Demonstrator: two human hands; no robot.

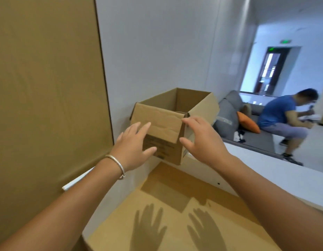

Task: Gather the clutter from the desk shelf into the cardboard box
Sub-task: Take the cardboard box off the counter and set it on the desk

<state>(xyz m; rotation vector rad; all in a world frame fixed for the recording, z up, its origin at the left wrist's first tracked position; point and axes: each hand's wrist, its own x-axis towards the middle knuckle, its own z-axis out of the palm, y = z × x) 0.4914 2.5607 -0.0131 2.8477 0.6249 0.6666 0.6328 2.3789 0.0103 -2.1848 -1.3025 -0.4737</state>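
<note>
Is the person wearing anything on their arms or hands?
Yes, one thing. The left wrist has a thin silver bangle around it. Otherwise both arms are bare, with no sleeves showing and no gloves. No rings or watch show on the left hand or the right hand.

The cardboard box hides its own floor behind the near flap, so its contents cannot be told. Print on its front is too blurred to read. The left hand covers part of that print. Both forearms run off the lower edge.
</note>
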